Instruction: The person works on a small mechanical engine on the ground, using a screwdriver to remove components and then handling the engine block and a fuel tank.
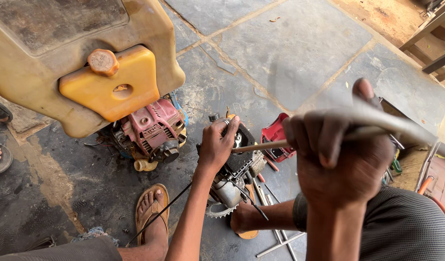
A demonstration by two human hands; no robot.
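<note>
Fingers of the right hand point(341, 154) were curled tight around a long grey metal shaft point(377, 121), close to the camera, the shaft's thin end reaching toward a small black-and-silver engine point(234, 166) on the dark stone floor point(280, 53). Over that engine the left hand point(217, 142) lay pressed on the top housing, fingers bent around its edge — a toothed sprocket point(215, 210) showed just below. Left of the engine sat a red motor point(152, 128) under a dirty yellow plastic tank point(82, 63) with an orange cap point(102, 62); right of it, a red cover point(276, 137) — loose tools point(275, 237) lay beneath
</note>
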